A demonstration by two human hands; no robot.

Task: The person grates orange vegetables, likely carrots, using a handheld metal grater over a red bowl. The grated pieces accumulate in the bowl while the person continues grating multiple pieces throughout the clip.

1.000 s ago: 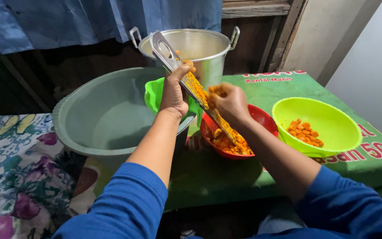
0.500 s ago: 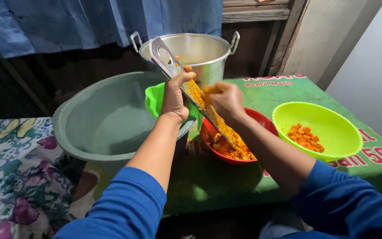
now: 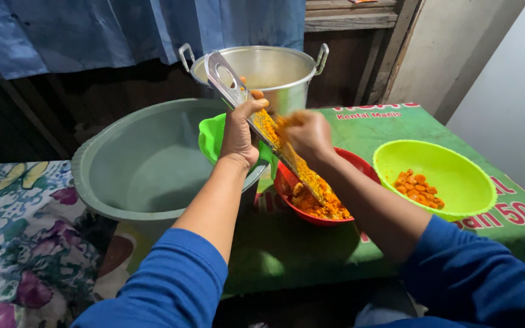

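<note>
Gripping the upper part of a long flat metal grater [image 3: 256, 115], the left hand [image 3: 241, 133] is closed around the tool and holds it tilted, its lower end resting in a round red plastic bowl [image 3: 360, 167]. The right hand [image 3: 308, 135], blurred, presses against the grater's face with fingers curled; whatever it pinches cannot be made out. Orange shreds [image 3: 320, 203] coat the blade and lie heaped in the red bowl. Just right of it stands a lime-green plastic bowl [image 3: 457, 194] holding orange chunks [image 3: 417, 187]. Left of the hands sits a large grey-green basin [image 3: 147, 164], with a small green container [image 3: 211, 136] at its rim and a two-handled steel pot [image 3: 274, 70] behind, all on a green printed table cover [image 3: 408, 121].
</note>
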